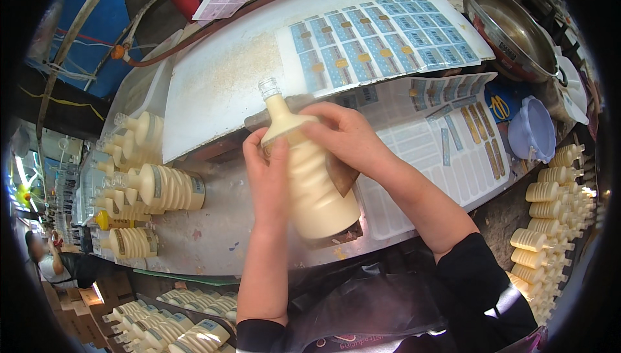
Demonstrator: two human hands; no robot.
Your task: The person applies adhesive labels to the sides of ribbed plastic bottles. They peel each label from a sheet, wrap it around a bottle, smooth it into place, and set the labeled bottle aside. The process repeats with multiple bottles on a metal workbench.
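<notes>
A cream ridged bottle [318, 188] with a clear threaded glass mouth leans in front of me, its neck pointing away. My left hand [266, 159] is closed on the left side of its shoulder, thumb on the near face. On the other side, my right hand [343, 134] presses thumb and fingers against the shoulder. A thin darker band seems to run across the shoulder between the thumbs; my fingers partly cover it. Beneath the bottle, a brown piece [341, 175] shows at its right side.
Blue label sheets [381, 39] lie on the raised white board [226, 62]. Strip label sheets [453, 136] are on the right, near a lilac basin [532, 130] and a metal pan [511, 23]. More cream bottles [169, 187] stand left; others lie lower left and right.
</notes>
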